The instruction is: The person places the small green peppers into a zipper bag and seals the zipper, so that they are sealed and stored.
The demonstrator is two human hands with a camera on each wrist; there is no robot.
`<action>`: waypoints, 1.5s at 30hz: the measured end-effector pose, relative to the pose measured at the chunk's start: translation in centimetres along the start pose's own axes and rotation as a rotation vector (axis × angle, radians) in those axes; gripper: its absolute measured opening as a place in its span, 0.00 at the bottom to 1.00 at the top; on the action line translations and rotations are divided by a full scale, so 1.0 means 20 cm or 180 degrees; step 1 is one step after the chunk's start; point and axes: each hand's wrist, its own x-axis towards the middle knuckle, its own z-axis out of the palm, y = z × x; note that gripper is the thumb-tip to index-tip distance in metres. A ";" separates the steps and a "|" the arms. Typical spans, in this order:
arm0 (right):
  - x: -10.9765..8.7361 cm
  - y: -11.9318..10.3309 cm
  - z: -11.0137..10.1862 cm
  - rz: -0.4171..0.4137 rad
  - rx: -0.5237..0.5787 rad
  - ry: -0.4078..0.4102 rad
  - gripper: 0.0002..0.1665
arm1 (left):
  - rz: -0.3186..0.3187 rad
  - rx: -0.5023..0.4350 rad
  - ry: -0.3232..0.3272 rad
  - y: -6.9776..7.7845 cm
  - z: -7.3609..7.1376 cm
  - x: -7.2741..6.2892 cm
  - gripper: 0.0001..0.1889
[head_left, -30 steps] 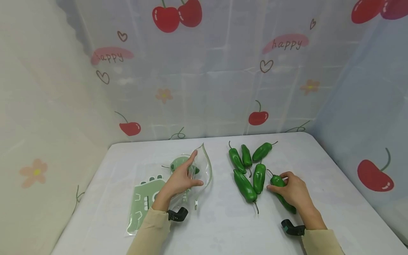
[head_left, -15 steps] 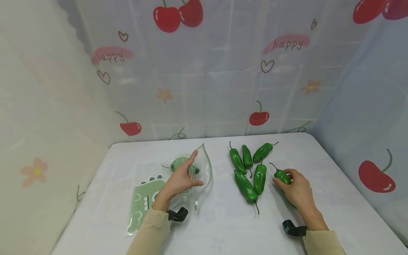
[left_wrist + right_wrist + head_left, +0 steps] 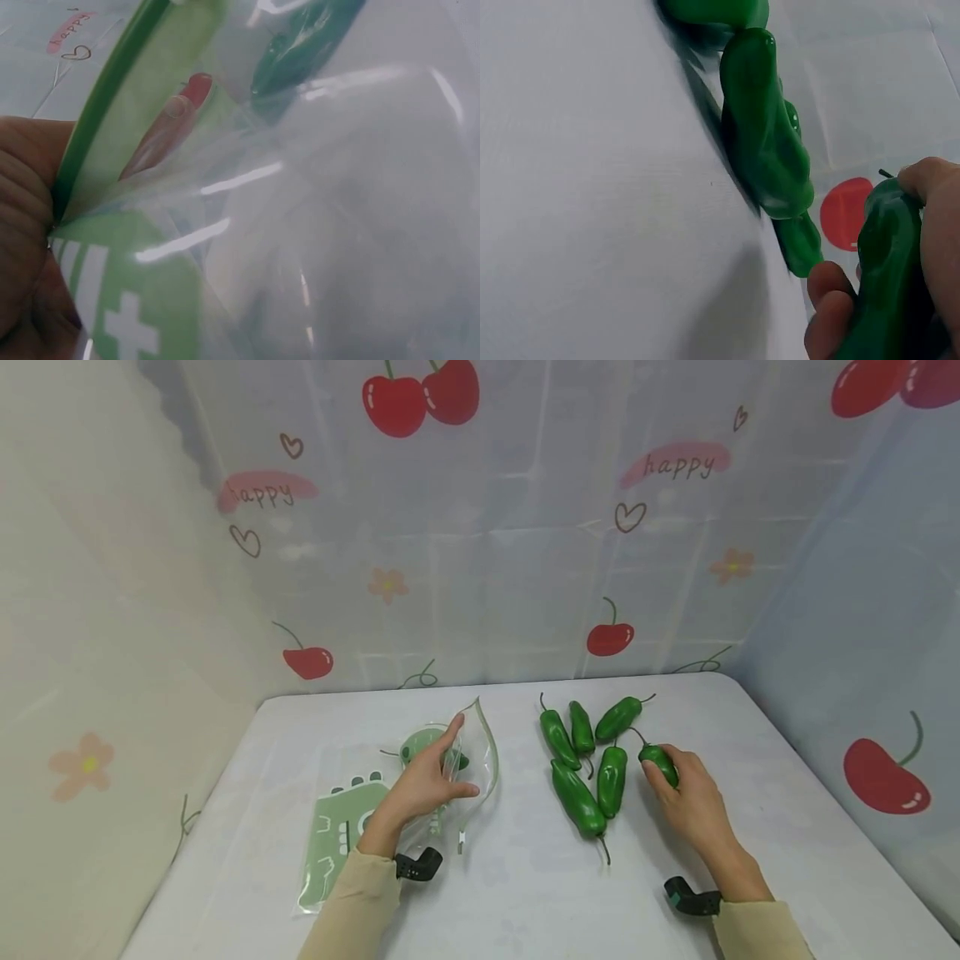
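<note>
A clear plastic zip bag [image 3: 486, 739] with a green rim has its mouth spread by my left hand [image 3: 423, 785], thumb and index finger stretched apart at the opening. Through the plastic in the left wrist view, a fingertip [image 3: 196, 91] and a dark green shape [image 3: 300, 60] show. One green chili pepper [image 3: 420, 743] shows in the bag area, its stem to the left. My right hand [image 3: 693, 802] grips another green chili pepper [image 3: 658, 763] between thumb and fingers, stem end forward. In the right wrist view this held pepper [image 3: 889, 247] is above the table, its lower part hidden by the hand.
Several green peppers [image 3: 577, 797] lie grouped on the white table [image 3: 517, 902] between the hands. A flat bag with a green cartoon print [image 3: 337, 835] lies under and left of the left forearm. A printed curtain [image 3: 480, 568] hangs behind the table.
My right hand has lifted the pepper it grips and shifted it slightly away from me; the pepper's stem now points up and left. The left hand and bag have stayed put.
</note>
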 end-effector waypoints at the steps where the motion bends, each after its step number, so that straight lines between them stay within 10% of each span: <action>1: 0.00 0.00 0.00 -0.0007 -0.0005 0.0000 0.37 | 0.0005 -0.0001 -0.0002 0.00 0.00 0.00 0.63; 45: 0.06 -0.25 0.06 -0.0303 0.0064 -0.0355 0.41 | 0.0078 0.0031 -0.0011 0.02 0.00 0.00 0.63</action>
